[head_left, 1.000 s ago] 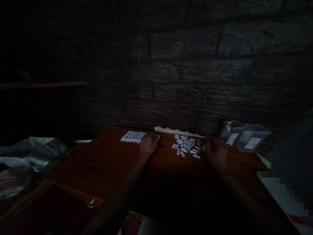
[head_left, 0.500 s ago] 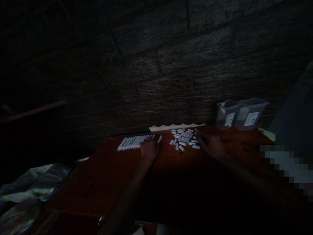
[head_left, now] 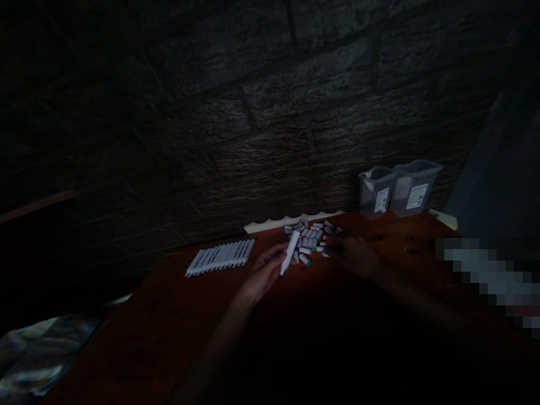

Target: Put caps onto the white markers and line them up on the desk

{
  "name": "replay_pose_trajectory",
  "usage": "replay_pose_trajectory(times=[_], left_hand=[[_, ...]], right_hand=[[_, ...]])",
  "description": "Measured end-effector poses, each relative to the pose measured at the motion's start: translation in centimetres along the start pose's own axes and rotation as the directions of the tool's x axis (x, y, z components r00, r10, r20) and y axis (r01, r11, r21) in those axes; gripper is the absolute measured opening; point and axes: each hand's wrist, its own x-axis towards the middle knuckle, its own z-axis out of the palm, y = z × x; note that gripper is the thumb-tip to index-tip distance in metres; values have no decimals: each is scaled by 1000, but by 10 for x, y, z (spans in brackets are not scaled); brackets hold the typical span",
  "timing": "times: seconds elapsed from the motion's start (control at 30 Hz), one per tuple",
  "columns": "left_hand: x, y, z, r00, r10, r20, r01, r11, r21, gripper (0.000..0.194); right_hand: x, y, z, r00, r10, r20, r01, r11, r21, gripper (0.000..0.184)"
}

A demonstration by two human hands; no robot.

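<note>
A white marker [head_left: 290, 252] is held slanted in my left hand [head_left: 264, 273], its upper end toward the wall and in front of a loose pile of short white marker caps [head_left: 310, 241] with coloured ends. My right hand [head_left: 354, 254] is at the right edge of that pile, fingers curled down among the nearest caps; deep shadow hides what they pinch, if anything. Left of my left hand lies a neat row of white markers [head_left: 221, 256], side by side, with dark tips and printed barrels.
Two clear plastic bins [head_left: 415, 188] with labels stand at the back right of the wooden table [head_left: 169, 315], against a dark block wall [head_left: 270, 140]. A pale wavy-edged strip [head_left: 274, 223] lies along the wall. Shiny plastic wrapping [head_left: 46, 349] is at the lower left.
My left hand has moved right from the row of markers and raised a white marker beside the caps. My right hand stays by the pile. The view has shifted slightly.
</note>
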Motion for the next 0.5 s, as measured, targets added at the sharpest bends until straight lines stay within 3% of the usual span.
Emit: replay_pose_trajectory(times=[0.23,0.5], left_hand=[[-6,-8,2,993,-13,116,17,999,-28,28],[-7,-5,5,986,-35,165,38,999,-15,26]], right_hand=[[-1,3,6,999,-45,10,45,999,6,14],[-4,-12,-3,994,-48,-94,60,990,124,19]])
